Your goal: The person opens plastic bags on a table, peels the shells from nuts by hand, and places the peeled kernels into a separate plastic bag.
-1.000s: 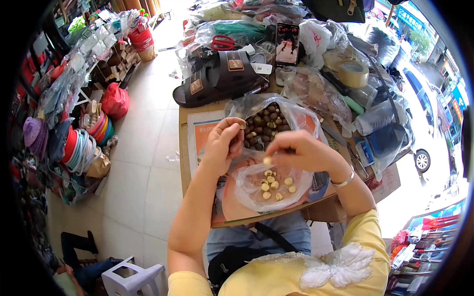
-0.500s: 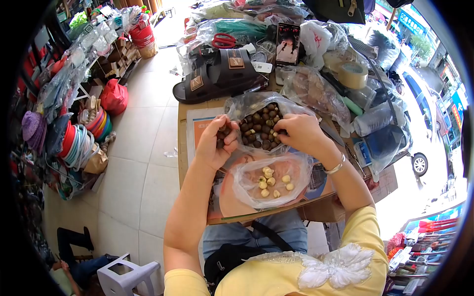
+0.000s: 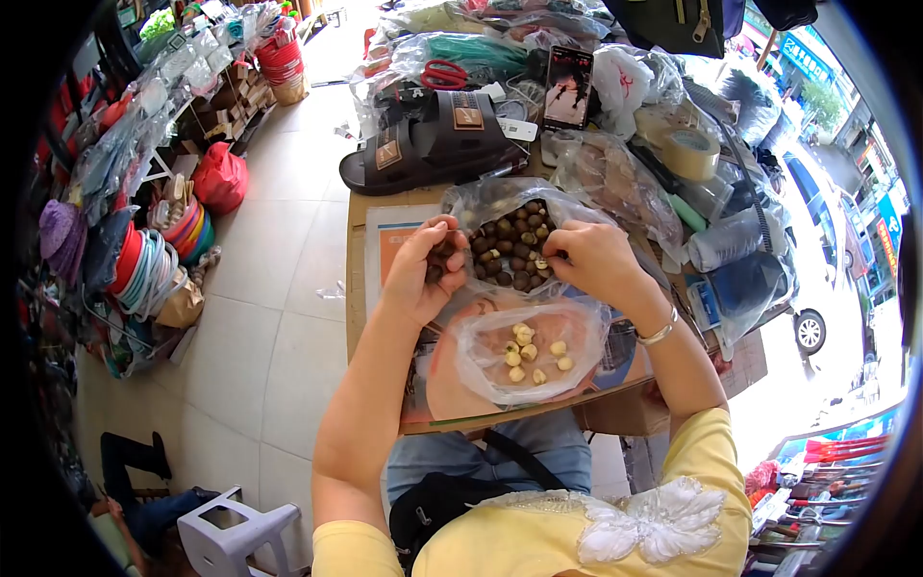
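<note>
My left hand (image 3: 423, 269) is curled around several brown round nuts (image 3: 440, 258) at the left side of a clear plastic bag (image 3: 471, 200). More brown nuts (image 3: 510, 240) fill the bag, a few showing pale patches. At the bag's right side, my right hand (image 3: 596, 255) has thumb and forefinger pinched on a small dark piece that looks like one of these nuts, partly hidden by the fingers. Nearer to me lies a second clear bag (image 3: 471, 370), spread open, with several peeled, cream-coloured kernels (image 3: 528, 353) in it.
Dark brown sandals (image 3: 433, 144), red-handled scissors (image 3: 443, 74), a lit phone (image 3: 567, 88) and a tape roll (image 3: 690, 154) crowd the table's far side among plastic bags. A grey stool (image 3: 236, 539) stands at lower left, near a seated person's legs (image 3: 144, 490).
My right hand has shifted slightly right, still pinched at the bag's edge. My left hand has turned a little, keeping its nuts. The whole view has tilted slightly.
</note>
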{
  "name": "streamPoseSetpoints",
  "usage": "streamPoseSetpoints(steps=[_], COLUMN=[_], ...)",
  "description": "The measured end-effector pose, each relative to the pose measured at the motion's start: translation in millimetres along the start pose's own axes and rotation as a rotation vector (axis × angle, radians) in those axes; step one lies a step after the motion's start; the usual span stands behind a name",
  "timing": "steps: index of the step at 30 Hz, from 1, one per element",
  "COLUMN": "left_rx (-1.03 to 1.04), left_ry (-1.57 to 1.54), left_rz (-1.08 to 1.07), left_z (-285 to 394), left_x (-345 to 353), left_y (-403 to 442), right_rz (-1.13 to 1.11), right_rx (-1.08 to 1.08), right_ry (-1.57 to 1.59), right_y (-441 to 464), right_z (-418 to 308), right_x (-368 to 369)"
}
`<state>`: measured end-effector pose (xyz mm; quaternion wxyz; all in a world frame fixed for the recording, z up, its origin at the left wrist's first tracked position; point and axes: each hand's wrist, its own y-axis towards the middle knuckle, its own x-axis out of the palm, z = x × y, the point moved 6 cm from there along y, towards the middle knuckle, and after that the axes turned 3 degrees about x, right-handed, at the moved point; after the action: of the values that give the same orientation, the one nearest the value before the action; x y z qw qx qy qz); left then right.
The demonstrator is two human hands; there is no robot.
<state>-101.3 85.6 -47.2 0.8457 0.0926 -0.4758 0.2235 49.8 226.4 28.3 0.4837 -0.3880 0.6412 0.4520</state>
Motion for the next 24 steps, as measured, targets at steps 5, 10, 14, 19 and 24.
streamPoseSetpoints(steps=[5,10,14,19,24], left_rx=[0.006,0.008,0.009,0.005,0.008], left_ry=[0.030,0.039,0.045,0.048,0.055], left_rz=[0.006,0.032,0.029,0.004,0.008], left_z=[1,1,1,2,1], left_x=[2,1,1,0,0], left_y=[-1,-2,-2,-1,-1], right_rz=[-0.072,-0.021,0.007,-0.307,-0.464], right_rx=[-0.035,-0.053,-0.075,-0.235,-0.215], right_ry=[-0.122,-0.056,0.226,0.521,0.549], right_y=[7,2,-12,-40,-38], right_z=[-9,-11,-19,-54,-55], right_x=[12,0,-27,-28,-25])
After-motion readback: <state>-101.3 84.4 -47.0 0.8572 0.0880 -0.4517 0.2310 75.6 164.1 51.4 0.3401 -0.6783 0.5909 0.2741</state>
